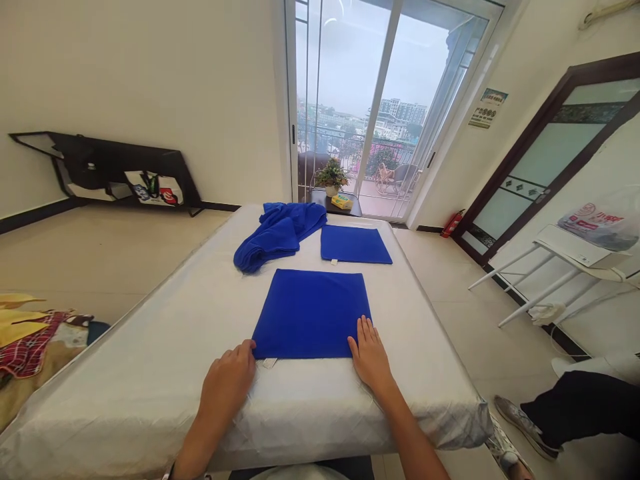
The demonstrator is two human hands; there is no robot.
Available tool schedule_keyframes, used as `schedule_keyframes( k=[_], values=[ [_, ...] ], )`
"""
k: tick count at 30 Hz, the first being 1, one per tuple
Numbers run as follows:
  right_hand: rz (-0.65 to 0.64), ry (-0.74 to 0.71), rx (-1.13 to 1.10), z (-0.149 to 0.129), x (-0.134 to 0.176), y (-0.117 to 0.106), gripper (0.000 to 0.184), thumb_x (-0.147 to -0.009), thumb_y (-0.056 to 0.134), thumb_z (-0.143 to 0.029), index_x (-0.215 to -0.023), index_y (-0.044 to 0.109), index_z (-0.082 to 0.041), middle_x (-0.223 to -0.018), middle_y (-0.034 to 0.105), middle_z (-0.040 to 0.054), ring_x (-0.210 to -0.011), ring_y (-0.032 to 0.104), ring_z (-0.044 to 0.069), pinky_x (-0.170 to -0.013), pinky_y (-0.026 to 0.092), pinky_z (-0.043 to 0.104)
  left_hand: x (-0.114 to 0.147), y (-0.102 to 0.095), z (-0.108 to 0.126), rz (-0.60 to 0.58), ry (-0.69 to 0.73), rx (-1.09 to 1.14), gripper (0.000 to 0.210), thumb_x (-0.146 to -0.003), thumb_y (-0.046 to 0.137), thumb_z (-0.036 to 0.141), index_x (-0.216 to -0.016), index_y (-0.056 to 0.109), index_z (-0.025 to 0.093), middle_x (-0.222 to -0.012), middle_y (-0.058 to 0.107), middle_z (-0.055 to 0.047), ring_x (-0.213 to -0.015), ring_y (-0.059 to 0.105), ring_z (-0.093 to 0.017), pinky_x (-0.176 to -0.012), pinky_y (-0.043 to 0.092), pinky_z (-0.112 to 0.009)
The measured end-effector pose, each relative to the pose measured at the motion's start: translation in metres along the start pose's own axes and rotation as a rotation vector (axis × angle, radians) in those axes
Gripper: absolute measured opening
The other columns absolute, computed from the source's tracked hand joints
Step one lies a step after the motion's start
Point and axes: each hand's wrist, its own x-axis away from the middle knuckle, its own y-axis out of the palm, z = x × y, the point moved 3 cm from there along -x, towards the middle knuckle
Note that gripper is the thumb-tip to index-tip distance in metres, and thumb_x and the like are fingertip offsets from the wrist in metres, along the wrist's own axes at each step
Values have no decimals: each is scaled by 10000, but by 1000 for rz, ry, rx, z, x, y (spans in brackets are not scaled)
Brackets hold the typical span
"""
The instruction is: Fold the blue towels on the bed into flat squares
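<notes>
A flat blue cloth (pixel 313 313), roughly rectangular with a small white tag at its near left edge, lies smooth on the white-covered table (pixel 200 333). At its near left corner, my left hand (pixel 230 377) is closed, fingertips pinching the corner. My right hand (pixel 369 353) rests flat with fingers stretched out on the near right edge of the same cloth. Beyond it lies a second flat blue cloth (pixel 356 245), also with a white tag. Left of that one is a loose, folded pile of blue cloths (pixel 280 233).
A small dark table behind holds a potted plant (pixel 331 177) and a yellow tissue pack (pixel 343 201). Left on the floor are a black frame (pixel 115 167) and piled fabrics (pixel 40 340). To the right, a person's shoe (pixel 525 427) and a white stool (pixel 575 253) with a plastic bag.
</notes>
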Motion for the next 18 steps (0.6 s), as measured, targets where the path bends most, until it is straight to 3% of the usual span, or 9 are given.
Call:
schedule_keyframes(
  k=[3, 5, 9, 11, 13, 15, 18],
  values=[
    [32, 19, 4, 1, 0, 1, 692, -1045, 121, -507, -1573, 194, -66, -1648, 128, 103, -1527, 112, 218, -1243, 130, 399, -11, -10, 10, 82, -4, -10, 373, -997, 291, 236, -1101, 637, 142, -938, 668, -121, -885, 634, -271, -777, 492, -393],
    [47, 33, 10, 3, -1, 3, 693, -1046, 129, -496, -1571, 200, -49, -1645, 140, 120, -1526, 121, 225, -1240, 138, 404, -24, -15, 33, 116, 52, 89, 374, -1000, 312, 260, -1128, 646, 151, -1005, 667, -129, -944, 631, -266, -834, 501, -392],
    [56, 20, 33, 5, -2, 7, 681, -1043, 168, -463, -1560, 238, -26, -1632, 179, 159, -1521, 148, 244, -1232, 159, 426, -46, -18, 119, 122, 442, 333, 415, -1025, 317, 336, -1302, 597, 204, -1305, 630, -115, -1202, 580, -245, -1006, 467, -397],
    [51, 5, 52, 6, -2, 8, 652, -1039, 197, -423, -1560, 249, -33, -1633, 179, 158, -1522, 143, 247, -1227, 165, 434, -51, -14, 163, 132, 663, 352, 482, -1037, 294, 406, -1424, 499, 205, -1474, 524, -101, -1383, 443, -247, -1136, 359, -427],
    [34, -1, 71, 6, -2, 8, 627, -1031, 216, -374, -1563, 249, -44, -1636, 173, 145, -1524, 129, 238, -1228, 157, 425, -54, -3, 193, 125, 775, 334, 567, -1036, 264, 481, -1505, 394, 190, -1566, 417, -91, -1474, 312, -248, -1200, 258, -445],
    [18, 6, 78, 6, -1, 8, 625, -1029, 215, -364, -1566, 236, -43, -1638, 167, 140, -1526, 117, 230, -1230, 147, 413, -57, 11, 203, 86, 775, 311, 628, -1030, 229, 531, -1533, 343, 173, -1587, 377, -94, -1490, 278, -251, -1211, 233, -447],
    [16, 24, 67, 4, -1, 6, 660, -1037, 198, -411, -1563, 217, -14, -1636, 160, 164, -1524, 128, 246, -1231, 143, 416, -60, 29, 186, 56, 738, 282, 642, -1031, 196, 535, -1550, 308, 174, -1594, 357, -98, -1500, 255, -252, -1213, 224, -457]
  ],
)
